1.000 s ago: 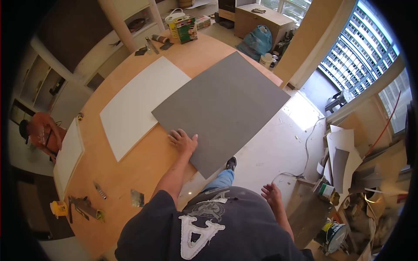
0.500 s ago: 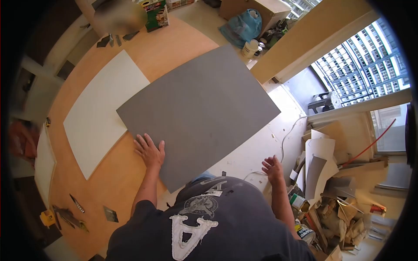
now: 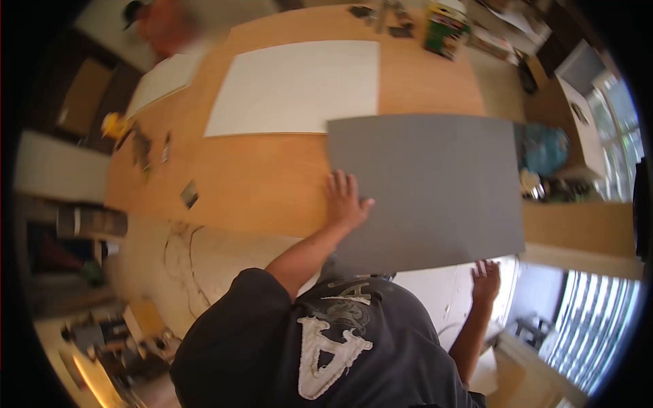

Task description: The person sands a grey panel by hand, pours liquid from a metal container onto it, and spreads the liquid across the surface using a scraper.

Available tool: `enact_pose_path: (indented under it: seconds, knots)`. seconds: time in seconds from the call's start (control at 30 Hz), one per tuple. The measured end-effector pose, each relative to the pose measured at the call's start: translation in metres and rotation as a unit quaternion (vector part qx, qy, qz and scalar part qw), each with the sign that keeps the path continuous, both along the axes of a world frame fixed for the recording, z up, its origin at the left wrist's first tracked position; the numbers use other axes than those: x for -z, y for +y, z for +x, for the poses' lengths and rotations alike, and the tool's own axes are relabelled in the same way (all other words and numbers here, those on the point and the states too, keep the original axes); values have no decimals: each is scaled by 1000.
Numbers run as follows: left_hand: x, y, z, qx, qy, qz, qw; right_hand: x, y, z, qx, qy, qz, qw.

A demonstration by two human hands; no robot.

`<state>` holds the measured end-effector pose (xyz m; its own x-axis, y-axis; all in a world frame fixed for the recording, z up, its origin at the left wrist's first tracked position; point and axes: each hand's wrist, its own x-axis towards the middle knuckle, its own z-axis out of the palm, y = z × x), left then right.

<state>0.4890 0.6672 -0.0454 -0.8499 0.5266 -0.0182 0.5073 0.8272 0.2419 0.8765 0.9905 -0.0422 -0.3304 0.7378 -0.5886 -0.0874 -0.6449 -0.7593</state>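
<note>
hidden: near edge of the grey sheet point(image 3: 435, 190) partly cut off by the person's own shoulder at 6 o'clock; its lower part hangs past the wooden table point(image 3: 258, 177).
hard to make out: co-worker in orange point(image 3: 160, 20) at 11 o'clock, blurred; small tools at 9 o'clock too small to name; contact between right hand and sheet cannot be told.
left hand point(image 3: 347, 200): open, palm flat, fingers spread on the sheet's 9 o'clock edge.
right hand point(image 3: 485, 279): open, fingers spread, at the sheet's near edge, 5 o'clock corner.
grey sheet: on the table, its 11 o'clock corner over the white sheet point(image 3: 299, 85).
change, sheet: lay diagonal half a second ago; now square to the view.
change, right hand: hung well apart from the sheet; now up at its edge.
change, left hand: same flat press on the same edge.
</note>
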Motion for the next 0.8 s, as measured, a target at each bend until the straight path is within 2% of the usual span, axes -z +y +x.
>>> enact_pose_path:
  seconds: [0.07,0.17,0.2,0.27,0.3,0.33,0.37,0.4,0.47,0.53,0.6,0.67,0.8]
  knots:
    - [2,17,33,-61,-26,-5,998,-3,42,-27,-10,-10,60,998]
    - [5,35,68,-126,-39,-12,991,-24,61,-89,-119,-166,213,955]
    - [0,43,72,-144,-44,-7,989,-29,69,-107,-167,-170,242,941]
    - [-3,37,85,-152,-89,-14,984,4,68,-133,-262,-175,278,908]
    - [-7,33,84,-152,-113,-15,982,20,64,-144,-306,-207,378,849]
    - [-12,22,77,-164,-109,-4,980,25,39,-161,-298,-153,427,840]
    - [-18,5,70,-172,-106,8,979,23,20,-170,-322,-168,425,829]
    - [-22,-13,62,-176,-105,19,979,8,-7,-179,-345,-186,422,818]
    - [17,-73,30,-205,-16,44,978,1,-50,-186,-380,-236,463,765]
    - [8,-143,-13,-268,-37,7,963,2,-71,-187,-394,-278,505,716]
    - [5,-219,-59,-331,11,-46,942,2,-94,-191,-388,-303,551,674]
    - [14,-298,-109,-375,40,-44,925,3,-108,-203,-363,-347,522,689]
    - [15,-415,-171,-380,-6,-57,923,-3,-141,-250,-292,-400,490,717]
